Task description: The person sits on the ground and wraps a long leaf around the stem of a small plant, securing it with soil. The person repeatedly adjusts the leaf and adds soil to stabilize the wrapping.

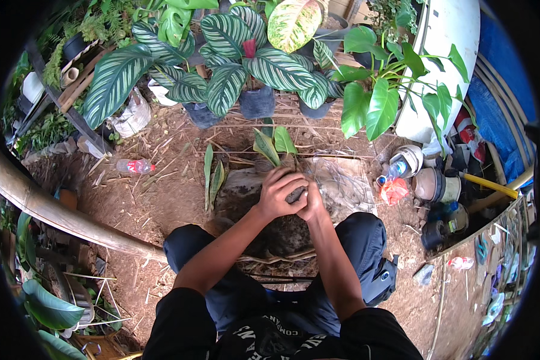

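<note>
Both my hands are cupped together in front of my knees around a dark clump of soil (295,194). My left hand (314,198) wraps its right side, and my right hand (282,191) covers its left side with bent fingers. Just beyond my fingers stand a yellow-edged leaf (266,147) and a green leaf (284,140); whether they grow from the clump cannot be told. Under my hands lies a worn sack (348,184) with dark loose soil (279,236) on it. Cut snake plant leaves (216,182) lie at its left edge.
Potted calatheas with striped leaves (279,67) stand ahead, beside a broad-leaved green plant (380,105). A plastic bottle (135,166) lies on the ground at left, near a bamboo pole (72,220). Used pots (427,184), an orange plastic bag (393,192) and a yellow stick (490,185) are at right.
</note>
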Motion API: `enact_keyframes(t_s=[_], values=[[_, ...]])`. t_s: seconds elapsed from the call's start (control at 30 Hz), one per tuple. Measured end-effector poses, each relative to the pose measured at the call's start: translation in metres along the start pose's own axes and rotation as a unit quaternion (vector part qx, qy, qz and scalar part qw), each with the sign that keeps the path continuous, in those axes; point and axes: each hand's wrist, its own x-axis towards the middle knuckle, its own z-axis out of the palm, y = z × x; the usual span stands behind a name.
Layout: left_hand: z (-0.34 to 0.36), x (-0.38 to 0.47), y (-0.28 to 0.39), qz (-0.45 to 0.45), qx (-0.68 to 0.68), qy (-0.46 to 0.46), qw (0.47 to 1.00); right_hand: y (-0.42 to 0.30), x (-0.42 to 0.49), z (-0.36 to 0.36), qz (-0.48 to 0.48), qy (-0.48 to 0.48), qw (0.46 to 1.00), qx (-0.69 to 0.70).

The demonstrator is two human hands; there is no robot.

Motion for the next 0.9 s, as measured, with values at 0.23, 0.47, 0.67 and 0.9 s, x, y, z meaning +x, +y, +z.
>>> enact_keyframes(t_s=[0.23, 0.47, 0.67, 0.9], values=[[-0.003, 0.000, 0.001, -0.019, -0.016, -0.050, 0.998, -0.007, -0.003, -0.002, 0.020, 0.056, 0.997, -0.042], [-0.011, 0.014, 0.004, 0.046, -0.003, -0.095, 0.994, -0.014, 0.000, -0.003, 0.010, 0.051, 0.998, -0.026], [-0.004, -0.003, 0.006, 0.038, -0.017, -0.031, 0.999, 0.000, 0.011, -0.015, -0.005, -0.029, 0.999, -0.025], [0.005, -0.013, -0.004, 0.013, -0.034, -0.028, 0.999, 0.012, 0.014, -0.026, -0.026, 0.080, 0.994, -0.068]])
